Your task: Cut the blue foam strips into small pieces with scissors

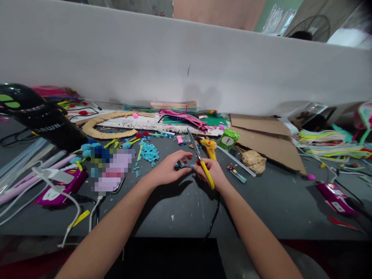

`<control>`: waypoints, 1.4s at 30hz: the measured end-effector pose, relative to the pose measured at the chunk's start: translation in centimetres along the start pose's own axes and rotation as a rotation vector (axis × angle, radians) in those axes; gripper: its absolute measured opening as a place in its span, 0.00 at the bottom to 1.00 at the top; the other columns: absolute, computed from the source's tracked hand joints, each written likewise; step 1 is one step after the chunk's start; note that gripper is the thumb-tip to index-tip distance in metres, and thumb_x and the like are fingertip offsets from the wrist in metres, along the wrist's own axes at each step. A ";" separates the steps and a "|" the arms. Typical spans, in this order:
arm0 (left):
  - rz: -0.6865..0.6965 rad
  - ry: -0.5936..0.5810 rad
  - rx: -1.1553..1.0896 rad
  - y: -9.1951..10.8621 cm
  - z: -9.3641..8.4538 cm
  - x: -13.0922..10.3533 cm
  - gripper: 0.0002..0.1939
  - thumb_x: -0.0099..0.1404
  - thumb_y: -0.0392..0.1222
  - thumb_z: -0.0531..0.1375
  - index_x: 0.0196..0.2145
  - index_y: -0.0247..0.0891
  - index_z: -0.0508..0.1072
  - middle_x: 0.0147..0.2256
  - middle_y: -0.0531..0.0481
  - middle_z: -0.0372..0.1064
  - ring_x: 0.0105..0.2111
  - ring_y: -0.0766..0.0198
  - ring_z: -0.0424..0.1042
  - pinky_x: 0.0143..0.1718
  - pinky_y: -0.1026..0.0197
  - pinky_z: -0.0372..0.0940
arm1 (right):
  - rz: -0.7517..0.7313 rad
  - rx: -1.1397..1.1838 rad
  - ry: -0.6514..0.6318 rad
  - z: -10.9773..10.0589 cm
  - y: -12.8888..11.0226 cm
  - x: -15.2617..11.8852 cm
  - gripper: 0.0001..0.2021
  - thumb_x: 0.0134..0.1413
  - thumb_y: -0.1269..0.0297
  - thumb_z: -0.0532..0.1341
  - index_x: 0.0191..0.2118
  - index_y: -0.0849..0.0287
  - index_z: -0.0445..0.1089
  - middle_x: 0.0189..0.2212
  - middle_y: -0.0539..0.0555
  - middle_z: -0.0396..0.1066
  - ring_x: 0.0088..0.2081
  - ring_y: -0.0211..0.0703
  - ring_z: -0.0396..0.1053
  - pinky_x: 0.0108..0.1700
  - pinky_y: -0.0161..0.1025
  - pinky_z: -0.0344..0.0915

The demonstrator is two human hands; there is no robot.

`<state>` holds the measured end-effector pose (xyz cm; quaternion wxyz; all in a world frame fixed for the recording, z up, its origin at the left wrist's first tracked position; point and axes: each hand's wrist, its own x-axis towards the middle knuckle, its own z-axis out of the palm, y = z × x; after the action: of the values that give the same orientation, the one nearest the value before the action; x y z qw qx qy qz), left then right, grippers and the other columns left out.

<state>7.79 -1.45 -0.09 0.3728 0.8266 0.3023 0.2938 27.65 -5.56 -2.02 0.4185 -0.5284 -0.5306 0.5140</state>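
Observation:
Yellow-handled scissors (pixel 207 170) are in my right hand (pixel 211 172), their blades pointing up and away over the grey table. My left hand (pixel 171 167) is just left of it, fingers curved and apart, with a small dark blue piece near its fingertips; whether it grips the piece is unclear. Right behind the scissors lies a yellow glue gun (pixel 209 145). A pile of light blue fuzzy clippings (pixel 149 152) is spread beyond my left hand, and a small pink piece (pixel 179 139) lies behind both hands.
At the left are a black bottle (pixel 49 122), a phone (pixel 113 170) with a cable and a magenta power block (pixel 62 188). To the right lie a walnut-like ball (pixel 254 161), cardboard (pixel 267 145), a green packet (pixel 228 138) and another magenta block (pixel 336 197). A white panel (pixel 130 58) rises behind.

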 end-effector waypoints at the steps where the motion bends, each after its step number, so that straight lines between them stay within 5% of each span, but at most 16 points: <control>1: 0.037 -0.024 0.025 0.1 0.0 0.0 0.21 0.65 0.44 0.61 0.54 0.40 0.70 0.51 0.44 0.69 0.47 0.61 0.70 0.51 0.57 0.65 | -0.001 0.010 -0.018 0.0 0.0 0.0 0.15 0.42 0.55 0.69 0.25 0.60 0.67 0.14 0.43 0.59 0.15 0.29 0.52 0.17 0.30 0.47; 7: 0.121 -0.036 0.069 0.2 0.3 0.2 0.13 0.68 0.45 0.58 0.45 0.38 0.78 0.43 0.45 0.71 0.43 0.63 0.71 0.48 0.60 0.65 | 0.015 0.056 -0.072 0.0 -0.3 -0.3 0.15 0.43 0.55 0.69 0.26 0.60 0.67 0.14 0.42 0.56 0.16 0.28 0.51 0.18 0.30 0.46; 16: 0.146 -0.045 0.082 0.1 0.0 0.2 0.11 0.69 0.44 0.57 0.38 0.37 0.77 0.39 0.47 0.72 0.40 0.65 0.71 0.44 0.62 0.64 | 0.032 0.143 -0.103 -0.4 0.0 -0.3 0.15 0.47 0.53 0.67 0.28 0.60 0.67 0.14 0.41 0.53 0.15 0.28 0.48 0.17 0.31 0.45; 28: -0.066 -0.006 0.040 0.5 -0.3 0.2 0.13 0.71 0.47 0.52 0.36 0.36 0.70 0.35 0.50 0.70 0.35 0.64 0.67 0.39 0.61 0.62 | 0.041 0.190 -0.093 -0.3 -0.8 -0.6 0.15 0.46 0.54 0.67 0.28 0.59 0.65 0.14 0.41 0.53 0.15 0.29 0.47 0.17 0.31 0.43; 33: 0.024 -0.002 -0.019 0.7 0.1 0.2 0.17 0.63 0.52 0.62 0.44 0.38 0.72 0.42 0.48 0.71 0.40 0.63 0.69 0.43 0.62 0.63 | 0.041 0.204 -0.116 -0.2 -1.2 -0.7 0.15 0.45 0.53 0.67 0.26 0.59 0.65 0.13 0.41 0.52 0.14 0.29 0.47 0.17 0.32 0.42; 42: -0.035 -0.041 0.005 0.7 0.3 0.3 0.13 0.69 0.48 0.55 0.35 0.36 0.72 0.34 0.51 0.71 0.35 0.65 0.68 0.39 0.63 0.60 | 0.029 0.180 -0.127 -0.3 -0.5 -0.6 0.15 0.47 0.52 0.67 0.28 0.58 0.66 0.15 0.41 0.52 0.16 0.29 0.47 0.18 0.32 0.44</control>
<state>8.39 -1.80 0.37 0.3816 0.8281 0.3098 0.2696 27.96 -6.08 -1.43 0.4222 -0.4625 -0.5003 0.5979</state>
